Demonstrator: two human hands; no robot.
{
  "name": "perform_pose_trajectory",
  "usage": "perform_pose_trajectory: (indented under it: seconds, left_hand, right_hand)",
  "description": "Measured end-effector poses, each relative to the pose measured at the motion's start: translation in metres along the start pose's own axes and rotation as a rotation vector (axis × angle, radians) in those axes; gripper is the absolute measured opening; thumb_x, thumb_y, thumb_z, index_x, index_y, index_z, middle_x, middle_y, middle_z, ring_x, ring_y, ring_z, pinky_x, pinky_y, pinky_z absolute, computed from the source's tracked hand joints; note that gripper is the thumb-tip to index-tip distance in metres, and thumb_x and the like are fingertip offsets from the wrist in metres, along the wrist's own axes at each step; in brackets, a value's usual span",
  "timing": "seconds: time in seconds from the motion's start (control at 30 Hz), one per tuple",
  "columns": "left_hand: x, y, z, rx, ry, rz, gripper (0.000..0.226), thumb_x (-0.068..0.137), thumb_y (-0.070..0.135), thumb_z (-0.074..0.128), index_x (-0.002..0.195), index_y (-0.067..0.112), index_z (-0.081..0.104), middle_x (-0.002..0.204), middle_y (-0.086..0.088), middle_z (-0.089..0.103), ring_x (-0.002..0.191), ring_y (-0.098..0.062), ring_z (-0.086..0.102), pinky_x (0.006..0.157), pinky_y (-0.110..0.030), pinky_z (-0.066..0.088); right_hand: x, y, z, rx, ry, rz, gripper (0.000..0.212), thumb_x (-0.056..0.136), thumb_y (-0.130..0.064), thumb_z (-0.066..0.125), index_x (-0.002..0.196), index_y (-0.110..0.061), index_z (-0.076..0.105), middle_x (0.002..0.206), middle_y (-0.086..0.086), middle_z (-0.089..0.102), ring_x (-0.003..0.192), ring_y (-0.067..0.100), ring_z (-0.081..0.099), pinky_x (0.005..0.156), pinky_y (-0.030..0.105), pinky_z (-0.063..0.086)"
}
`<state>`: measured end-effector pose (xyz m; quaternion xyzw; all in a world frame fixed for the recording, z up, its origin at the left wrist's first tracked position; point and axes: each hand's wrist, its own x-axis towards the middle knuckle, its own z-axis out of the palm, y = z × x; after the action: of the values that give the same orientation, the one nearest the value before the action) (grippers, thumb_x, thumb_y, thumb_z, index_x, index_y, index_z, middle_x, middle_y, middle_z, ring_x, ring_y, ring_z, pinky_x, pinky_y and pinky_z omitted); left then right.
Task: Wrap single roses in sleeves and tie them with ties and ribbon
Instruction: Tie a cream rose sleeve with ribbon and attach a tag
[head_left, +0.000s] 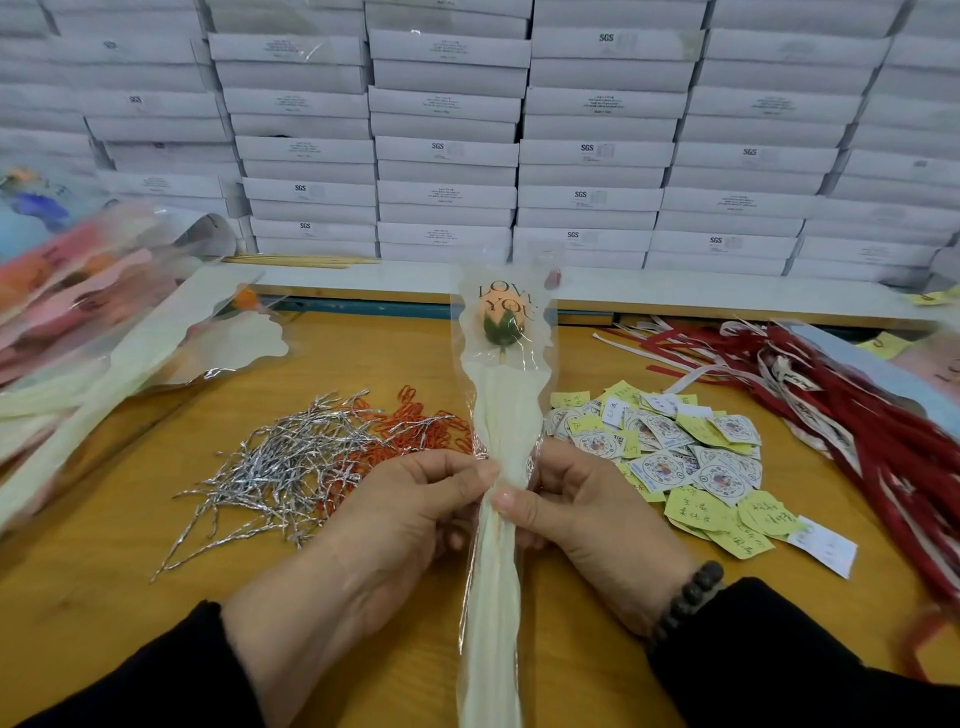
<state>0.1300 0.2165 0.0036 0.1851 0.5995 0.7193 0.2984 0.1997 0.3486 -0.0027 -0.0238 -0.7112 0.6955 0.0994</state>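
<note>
— Boxes (447, 156), white and stacked in a wall behind the sleeved rose. Then the wooden table (104, 561) under it. What matters for the grip?

— The sleeve (501, 415) itself: thin, crinkly film with a cream liner, light and slick, I'd judge, so it will spring open unless pinched tight. The peach rose (503, 317) sits in its top, under the "LOVE YOU" print, on a thin stick; the head looks crushable. Hold at the gathered neck, well below the bloom.

— And the hands?

— Both are there already. The left hand (410, 499) pinches the gathered film from one side, the right hand (576, 493) grips it from the other, thumb across the front.

— What lies around?

— Left of the sleeve, more wrapped roses (78, 306), then silver twist ties (280, 467) and orange ones (415, 431) just beside. Right of it, red ribbons (857, 415) and a heap of paper tags (675, 457). Nothing blocks the ties, though reaching means freeing one hand, and the gather may loosen.
</note>
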Motion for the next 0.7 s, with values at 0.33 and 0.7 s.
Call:
perform_pose_trajectory:
  seconds: [0.33,0.7]
  left_hand:
    - [0.0007,0.0004,0.0002,0.036,0.061,0.06,0.013,0.069,0.017,0.065,0.069,0.003,0.066,0.064,-0.013,0.063,0.056,-0.018,0.053,0.052,-0.023,0.042]
    - [-0.0012,-0.0007,0.0022,0.052,0.041,0.031,0.01,0.074,0.016,0.063,0.074,0.005,0.065,0.064,-0.008,0.067,0.056,-0.012,0.061,0.064,-0.028,0.047]
  right_hand:
    - [0.0011,-0.0013,-0.0024,0.064,0.069,0.008,0.021,0.062,-0.04,0.067,0.07,-0.021,0.067,0.058,-0.002,0.059,0.049,0.007,0.051,0.052,0.019,0.042]
    - [0.0047,0.0039,-0.0062,0.145,0.112,0.026,0.015,0.062,-0.026,0.071,0.068,-0.015,0.062,0.057,0.001,0.058,0.046,0.008,0.051,0.048,0.016,0.041]
